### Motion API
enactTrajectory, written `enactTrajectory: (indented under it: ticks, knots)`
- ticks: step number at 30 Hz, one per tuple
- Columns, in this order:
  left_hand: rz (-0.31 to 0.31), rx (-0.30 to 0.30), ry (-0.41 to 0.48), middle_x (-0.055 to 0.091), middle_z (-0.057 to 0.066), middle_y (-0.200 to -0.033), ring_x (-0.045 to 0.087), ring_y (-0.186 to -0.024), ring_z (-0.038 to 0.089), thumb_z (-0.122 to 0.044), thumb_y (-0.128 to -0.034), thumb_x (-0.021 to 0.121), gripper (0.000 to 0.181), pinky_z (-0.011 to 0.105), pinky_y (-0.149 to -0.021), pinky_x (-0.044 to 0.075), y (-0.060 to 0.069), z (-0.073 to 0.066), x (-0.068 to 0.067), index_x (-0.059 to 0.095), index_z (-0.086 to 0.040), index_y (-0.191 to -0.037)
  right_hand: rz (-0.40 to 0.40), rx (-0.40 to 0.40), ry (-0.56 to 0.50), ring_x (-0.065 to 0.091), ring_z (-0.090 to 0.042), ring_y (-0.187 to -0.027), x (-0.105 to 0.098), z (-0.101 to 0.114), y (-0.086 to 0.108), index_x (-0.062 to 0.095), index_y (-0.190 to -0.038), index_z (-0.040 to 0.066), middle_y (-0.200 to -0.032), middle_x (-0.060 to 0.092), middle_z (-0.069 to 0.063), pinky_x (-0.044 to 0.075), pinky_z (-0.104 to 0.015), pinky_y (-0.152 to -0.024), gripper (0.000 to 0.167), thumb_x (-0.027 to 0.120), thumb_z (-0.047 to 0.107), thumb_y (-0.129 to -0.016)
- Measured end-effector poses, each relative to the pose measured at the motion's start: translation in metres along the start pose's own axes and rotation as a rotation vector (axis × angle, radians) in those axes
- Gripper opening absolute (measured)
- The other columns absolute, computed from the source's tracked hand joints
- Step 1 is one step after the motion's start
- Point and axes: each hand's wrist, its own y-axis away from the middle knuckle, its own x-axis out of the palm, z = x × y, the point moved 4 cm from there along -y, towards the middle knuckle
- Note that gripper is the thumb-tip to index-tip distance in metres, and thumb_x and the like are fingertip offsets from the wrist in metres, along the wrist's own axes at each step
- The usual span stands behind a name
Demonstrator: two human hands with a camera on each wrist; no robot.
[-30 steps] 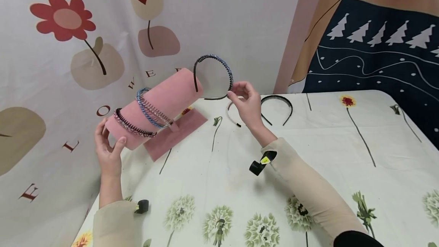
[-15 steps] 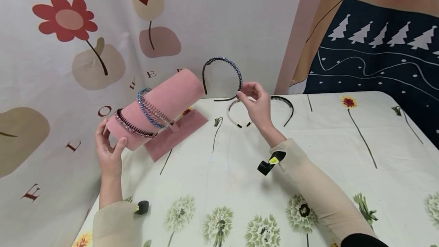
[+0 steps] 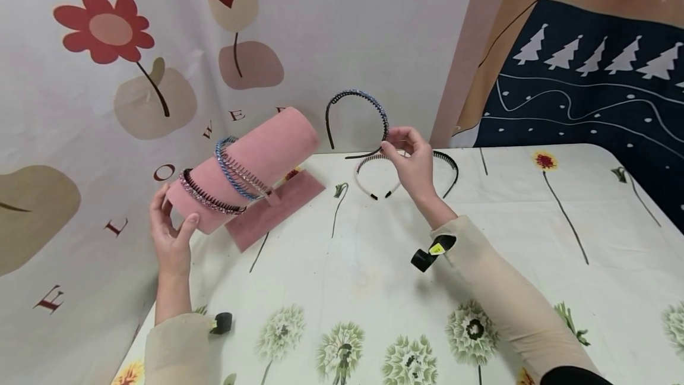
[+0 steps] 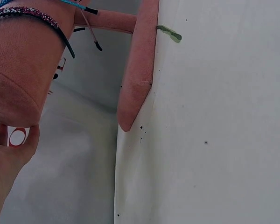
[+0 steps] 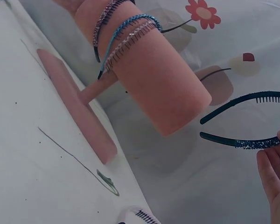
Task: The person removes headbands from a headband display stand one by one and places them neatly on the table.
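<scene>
My left hand [image 3: 173, 242] grips the near left end of a pink padded roll [image 3: 272, 144] on a headband stand, whose flat base [image 3: 291, 204] rests on the table. The roll bears a dark headband with pink glitter [image 3: 199, 196], a blue headband [image 3: 220, 162] and a pale pink toothed headband [image 3: 243, 176]. Off the roll's far right end, my right hand [image 3: 414, 162] pinches a black headband with blue beads [image 5: 256, 143] by one arm. In the right wrist view, its two tips point towards the roll without touching it.
Behind my right hand, a whitish headband [image 3: 360, 182] and a black toothed headband [image 3: 454, 172] lie on the flower-print tablecloth [image 3: 342, 278]. A printed curtain [image 3: 347, 22] hangs along the table's back and left edges.
My right hand has moved to the right with the blue-beaded headband, away from the roll's end. My left hand stays on the stand.
</scene>
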Motion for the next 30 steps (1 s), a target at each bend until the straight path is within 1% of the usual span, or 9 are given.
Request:
enactTrajectory:
  ticks: [8, 15, 20, 24, 26, 29, 30]
  knots:
    - [0.007, 0.016, 0.016, 0.049, 0.008, -0.146, 0.039, -0.135, 0.022, 0.007, -0.0811, 0.063, 0.067, 0.017, -0.090, 0.051, 0.000, 0.002, -0.001, 0.046, -0.007, -0.145, -0.010, -0.008, 0.019, 0.064, -0.005, -0.083, -0.010, 0.000, -0.001, 0.060, -0.112, -0.011, -0.094, 0.062, 0.007, 0.057, -0.017, -0.075, 0.026, 0.067, 0.000, -0.090]
    - [0.005, 0.011, 0.005, 0.048, 0.009, -0.147, 0.039, -0.136, 0.023, 0.006, -0.0814, 0.063, 0.067, 0.017, -0.091, 0.051, 0.001, 0.001, -0.001, 0.046, -0.007, -0.144, -0.038, -0.008, 0.064, 0.063, -0.003, -0.083, -0.020, -0.001, -0.002, 0.061, -0.112, -0.009, -0.094, 0.062, 0.010, 0.054, -0.013, -0.072, 0.025, 0.068, 0.002, -0.090]
    - [-0.004, -0.003, -0.012, 0.048, 0.009, -0.148, 0.039, -0.136, 0.023, 0.005, -0.0814, 0.064, 0.068, 0.018, -0.092, 0.050, 0.000, 0.001, -0.001, 0.046, -0.010, -0.145, -0.045, -0.011, 0.062, 0.063, -0.002, -0.083, -0.026, -0.002, -0.003, 0.060, -0.113, -0.010, -0.094, 0.062, 0.010, 0.055, -0.014, -0.072, 0.026, 0.068, 0.001, -0.090]
    - [0.000, 0.003, -0.004, 0.047, 0.010, -0.147, 0.039, -0.136, 0.023, 0.005, -0.0814, 0.063, 0.067, 0.019, -0.092, 0.050, 0.001, 0.001, 0.000, 0.046, -0.008, -0.145, -0.044, -0.012, 0.065, 0.064, -0.001, -0.082, -0.030, -0.001, -0.003, 0.060, -0.113, -0.011, -0.093, 0.062, 0.010, 0.055, -0.013, -0.073, 0.026, 0.067, 0.001, -0.091]
    - [0.003, 0.008, -0.001, 0.048, 0.010, -0.147, 0.039, -0.136, 0.023, 0.005, -0.0814, 0.063, 0.067, 0.018, -0.092, 0.050, 0.001, 0.001, 0.000, 0.046, -0.008, -0.145, -0.043, -0.014, 0.060, 0.063, -0.001, -0.082, -0.032, -0.001, -0.003, 0.059, -0.114, -0.011, -0.093, 0.062, 0.010, 0.055, -0.013, -0.073, 0.026, 0.066, -0.001, -0.091]
    - [0.005, 0.010, -0.003, 0.048, 0.010, -0.147, 0.039, -0.136, 0.023, 0.006, -0.0813, 0.063, 0.068, 0.018, -0.092, 0.050, 0.000, 0.001, 0.000, 0.046, -0.008, -0.145, -0.044, 0.003, 0.059, 0.063, -0.001, -0.081, -0.035, -0.001, -0.004, 0.058, -0.116, -0.014, -0.093, 0.062, 0.007, 0.056, -0.014, -0.073, 0.027, 0.065, -0.004, -0.091]
    - [0.005, 0.010, -0.005, 0.048, 0.010, -0.147, 0.039, -0.136, 0.023, 0.006, -0.0813, 0.063, 0.068, 0.019, -0.092, 0.050, 0.000, 0.001, -0.001, 0.046, -0.008, -0.145, -0.045, -0.004, 0.059, 0.063, -0.001, -0.080, -0.036, -0.001, -0.005, 0.058, -0.115, -0.014, -0.093, 0.062, 0.008, 0.055, -0.013, -0.073, 0.027, 0.065, -0.004, -0.091]
